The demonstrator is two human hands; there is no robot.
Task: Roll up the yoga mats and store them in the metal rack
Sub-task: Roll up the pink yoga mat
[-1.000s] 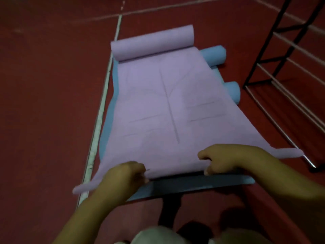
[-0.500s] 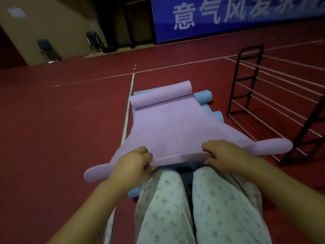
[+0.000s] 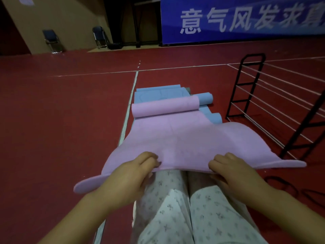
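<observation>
Red floor (image 3: pixel 52 120) fills most of the view, crossed by white lines. Far off hangs a blue banner (image 3: pixel 246 20) with white characters, and two folding chairs (image 3: pixel 52 41) stand by the wall. On the floor's right side stands the black metal rack (image 3: pixel 246 88), its thin rails bare. Blue mats (image 3: pixel 158 92) lie flat along a white line, with two rolled ends showing near the rack. Over them spreads the pink mat (image 3: pixel 184 138), its far end curled into a roll and its near edge lifted above the person's patterned trousers (image 3: pixel 175 208). The left hand (image 3: pixel 130 175) pinches that near edge with curled fingers; the right hand (image 3: pixel 233 173) grips it likewise, thumb underneath.
</observation>
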